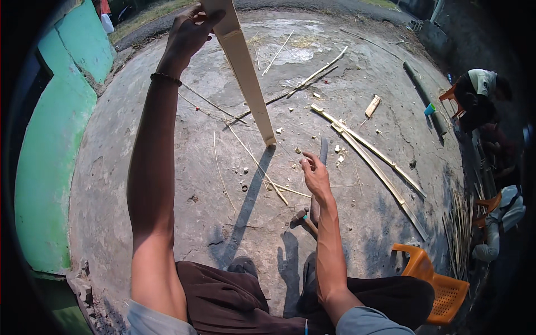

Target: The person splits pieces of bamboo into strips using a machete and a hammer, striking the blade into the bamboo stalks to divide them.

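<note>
My left hand (192, 30) is raised at the top and closed around the upper part of a long split bamboo slat (247, 78). The slat stands tilted, its pale face toward me and its lower end at the concrete floor. Above the floor, right of that lower end, is my right hand (317, 177). Its fingers are loosely bent and apart, with nothing seen between them. A hammer (302, 215) lies below it, near my feet. Beside the hammer a long dark grey bar (323, 151) runs partly behind my right forearm; its kind is unclear.
Split bamboo strips (371, 153) and thin sticks (312, 75) are strewn about with small chips. An orange plastic chair (427, 279) stands at lower right. A dark pole (422, 97) with a green cup (430, 109) lies near a seated person (483, 89). A green wall (53, 151) borders the left.
</note>
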The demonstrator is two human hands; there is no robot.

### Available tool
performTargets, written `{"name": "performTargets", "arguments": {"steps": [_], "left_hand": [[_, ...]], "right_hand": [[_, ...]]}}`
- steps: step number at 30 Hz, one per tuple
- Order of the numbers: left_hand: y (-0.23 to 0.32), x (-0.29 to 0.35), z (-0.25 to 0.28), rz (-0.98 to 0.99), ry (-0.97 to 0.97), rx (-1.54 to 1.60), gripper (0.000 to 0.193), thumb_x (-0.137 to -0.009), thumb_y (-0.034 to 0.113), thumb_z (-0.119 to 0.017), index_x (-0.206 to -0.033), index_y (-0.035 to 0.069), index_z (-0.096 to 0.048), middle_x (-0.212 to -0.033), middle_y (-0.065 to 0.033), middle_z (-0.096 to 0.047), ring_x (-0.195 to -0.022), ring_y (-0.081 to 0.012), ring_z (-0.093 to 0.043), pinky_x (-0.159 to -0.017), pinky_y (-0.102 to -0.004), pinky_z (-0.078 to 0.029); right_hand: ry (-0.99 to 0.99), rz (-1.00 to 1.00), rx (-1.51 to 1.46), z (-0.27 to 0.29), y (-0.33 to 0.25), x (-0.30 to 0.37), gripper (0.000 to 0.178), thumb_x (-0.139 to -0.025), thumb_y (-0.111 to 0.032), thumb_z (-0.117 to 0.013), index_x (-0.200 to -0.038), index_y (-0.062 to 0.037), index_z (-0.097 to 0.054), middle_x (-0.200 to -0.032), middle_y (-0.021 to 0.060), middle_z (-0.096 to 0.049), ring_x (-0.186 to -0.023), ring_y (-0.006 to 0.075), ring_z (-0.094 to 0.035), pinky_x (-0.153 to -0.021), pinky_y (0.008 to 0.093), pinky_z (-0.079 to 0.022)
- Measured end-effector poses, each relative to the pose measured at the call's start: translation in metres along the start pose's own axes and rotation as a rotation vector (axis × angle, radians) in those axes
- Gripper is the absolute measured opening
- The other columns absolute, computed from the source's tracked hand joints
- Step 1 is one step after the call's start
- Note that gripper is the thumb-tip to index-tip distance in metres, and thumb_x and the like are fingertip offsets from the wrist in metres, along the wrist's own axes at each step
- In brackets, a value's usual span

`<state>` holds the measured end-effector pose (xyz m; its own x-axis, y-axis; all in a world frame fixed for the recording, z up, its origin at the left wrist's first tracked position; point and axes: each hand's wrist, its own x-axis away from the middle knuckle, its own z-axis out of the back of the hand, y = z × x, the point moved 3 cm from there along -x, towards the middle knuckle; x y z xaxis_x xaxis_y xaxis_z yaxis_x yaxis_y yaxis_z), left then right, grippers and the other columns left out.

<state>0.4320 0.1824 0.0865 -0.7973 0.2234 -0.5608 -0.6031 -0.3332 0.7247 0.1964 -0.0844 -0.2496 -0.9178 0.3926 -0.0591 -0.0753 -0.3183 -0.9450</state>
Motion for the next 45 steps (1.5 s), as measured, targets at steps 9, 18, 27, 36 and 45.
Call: {"name": "performTargets", "arguments": {"steps": [9, 18, 27, 36, 45], "left_hand": [[-0.014, -0.010, 0.017, -0.057, 0.034, 0.002, 0.055, -0.087, 0.046, -0.077, -0.123, 0.006, -0.066, -0.113, -0.0087, -0.072, -0.099, -0.0143, -0.069, -0.084, -0.0295, -0.055], [0.026, 0.009, -0.024, 0.035, 0.095, 0.066, 0.076, -0.082, 0.046, -0.081, -0.134, -0.003, -0.055, -0.117, -0.0171, -0.069, -0.104, -0.0226, -0.067, -0.085, -0.0341, -0.056], [0.015, -0.021, -0.039, -0.152, -0.209, 0.197, 0.044, -0.093, 0.038, -0.073, -0.126, 0.011, -0.066, -0.117, -0.0020, -0.070, -0.105, -0.0133, -0.067, -0.089, -0.0308, -0.056], [0.032, -0.006, -0.052, -0.069, -0.111, 0.243, 0.046, -0.090, 0.042, -0.076, -0.122, 0.011, -0.064, -0.112, -0.0036, -0.071, -0.102, -0.0120, -0.066, -0.085, -0.0305, -0.054], [0.039, -0.009, -0.075, -0.148, -0.080, 0.232, 0.048, -0.094, 0.041, -0.071, -0.123, 0.004, -0.061, -0.107, -0.0080, -0.072, -0.101, -0.0135, -0.066, -0.085, -0.0298, -0.052]], "right_hand": [[-0.326, -0.190, 0.280, -0.037, 0.072, 0.027, 0.032, -0.092, -0.027, -0.069, -0.114, -0.0037, -0.066, -0.087, 0.0142, -0.071, -0.080, 0.0222, -0.070, -0.073, 0.0346, -0.054], [0.277, -0.072, 0.366, 0.009, 0.134, 0.067, 0.027, -0.086, -0.021, -0.070, -0.102, -0.0021, -0.061, -0.088, 0.0169, -0.064, -0.084, 0.0318, -0.064, -0.075, 0.0443, -0.051], [-0.015, -0.225, 0.507, 0.030, 0.158, 0.067, 0.079, -0.078, -0.025, -0.080, -0.134, -0.0042, -0.027, -0.096, 0.0323, -0.066, -0.087, 0.0484, -0.066, -0.080, 0.0532, -0.054], [0.170, -0.369, -0.437, 0.017, 0.032, 0.026, 0.060, -0.092, -0.011, -0.062, -0.140, -0.0169, -0.025, -0.077, 0.0093, -0.058, -0.053, 0.0145, -0.060, -0.045, 0.0313, -0.050], [0.072, 0.230, -0.148, 0.048, -0.160, -0.047, 0.051, -0.102, -0.040, -0.057, -0.147, -0.0166, -0.050, -0.065, 0.0020, -0.051, -0.053, 0.0110, -0.053, -0.051, 0.0294, -0.046]]}}
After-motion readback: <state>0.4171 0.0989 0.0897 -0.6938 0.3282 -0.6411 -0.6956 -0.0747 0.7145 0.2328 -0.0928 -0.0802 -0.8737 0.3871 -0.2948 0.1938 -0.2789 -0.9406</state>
